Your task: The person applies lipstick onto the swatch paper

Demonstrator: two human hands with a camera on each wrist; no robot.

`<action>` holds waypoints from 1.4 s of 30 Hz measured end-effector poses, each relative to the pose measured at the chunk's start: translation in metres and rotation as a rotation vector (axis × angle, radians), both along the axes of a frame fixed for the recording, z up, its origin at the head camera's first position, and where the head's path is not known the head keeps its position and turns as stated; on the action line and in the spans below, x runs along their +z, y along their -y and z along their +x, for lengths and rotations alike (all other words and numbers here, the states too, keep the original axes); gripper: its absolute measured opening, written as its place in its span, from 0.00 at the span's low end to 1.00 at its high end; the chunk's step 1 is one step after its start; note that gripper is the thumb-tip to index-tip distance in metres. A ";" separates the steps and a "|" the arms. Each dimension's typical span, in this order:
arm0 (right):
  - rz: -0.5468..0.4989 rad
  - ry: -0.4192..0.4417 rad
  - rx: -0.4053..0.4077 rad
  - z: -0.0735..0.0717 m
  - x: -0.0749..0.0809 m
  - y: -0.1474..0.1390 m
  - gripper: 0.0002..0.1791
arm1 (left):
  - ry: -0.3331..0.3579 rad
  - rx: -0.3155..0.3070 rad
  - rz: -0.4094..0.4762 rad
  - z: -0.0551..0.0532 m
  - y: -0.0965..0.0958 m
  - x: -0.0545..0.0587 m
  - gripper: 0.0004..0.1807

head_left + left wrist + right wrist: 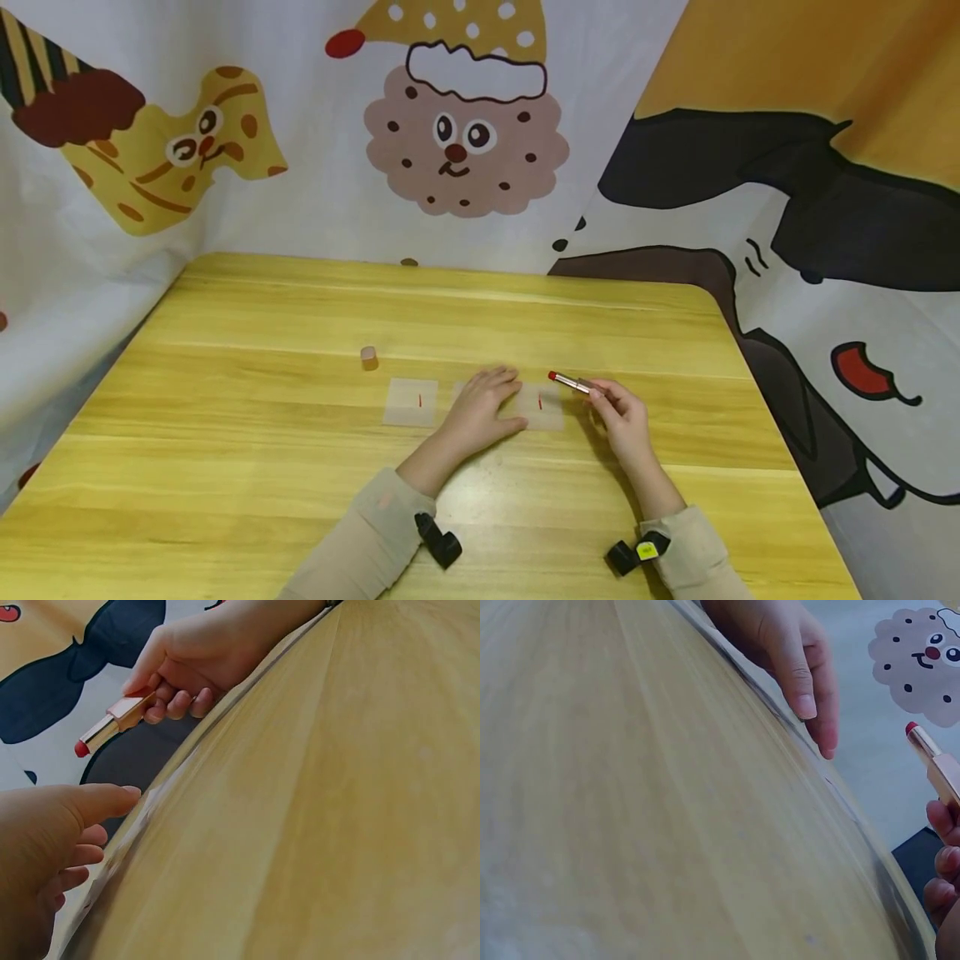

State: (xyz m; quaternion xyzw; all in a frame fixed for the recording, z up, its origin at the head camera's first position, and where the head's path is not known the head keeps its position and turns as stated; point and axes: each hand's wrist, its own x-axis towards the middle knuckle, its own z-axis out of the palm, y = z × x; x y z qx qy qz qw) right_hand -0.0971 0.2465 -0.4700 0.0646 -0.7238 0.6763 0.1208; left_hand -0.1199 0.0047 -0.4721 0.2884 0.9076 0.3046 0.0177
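Observation:
My right hand (621, 417) pinches an uncapped lipstick (572, 383) between thumb and fingers. Its red tip points left, held above the table in both the left wrist view and the right wrist view. With fingers extended, my left hand (483, 408) rests over the left part of a thin pale paper sheet (551, 417). A short red line (540, 402) marks that sheet, just right of the left hand. Another pale paper square (401, 404) lies to the left and bears a similar red line (420, 401). What lies beneath the left palm is hidden.
A small pinkish block (369, 358), perhaps the lipstick's cap, stands behind the left paper square. The wooden table (262, 467) has rounded far corners. A printed cartoon curtain (300, 208) hangs along its back and sides. Each wrist wears a small black camera (438, 542).

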 end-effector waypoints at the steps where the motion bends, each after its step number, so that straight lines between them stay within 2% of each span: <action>1: -0.015 -0.011 0.008 0.000 0.000 0.000 0.10 | -0.001 0.001 0.006 0.000 0.000 0.000 0.35; 8: -0.071 -0.080 0.046 0.002 0.002 0.004 0.10 | -0.007 0.012 0.049 0.002 0.001 0.000 0.34; 13: -0.067 -0.112 0.062 0.003 0.004 0.006 0.10 | 0.004 0.025 0.101 0.002 0.000 0.002 0.33; 16: -0.052 -0.122 0.063 0.004 0.006 0.008 0.10 | 0.012 0.036 0.161 0.003 0.000 0.004 0.33; 23: -0.061 -0.158 0.081 0.006 0.011 0.013 0.11 | 0.026 0.077 0.314 0.003 0.002 0.012 0.32; 34: -0.102 -0.223 0.087 0.008 0.018 0.025 0.10 | -0.002 0.109 0.436 0.002 0.006 0.028 0.31; 42: -0.136 -0.283 0.122 0.008 0.026 0.034 0.10 | 0.000 0.125 0.519 0.001 0.007 0.038 0.30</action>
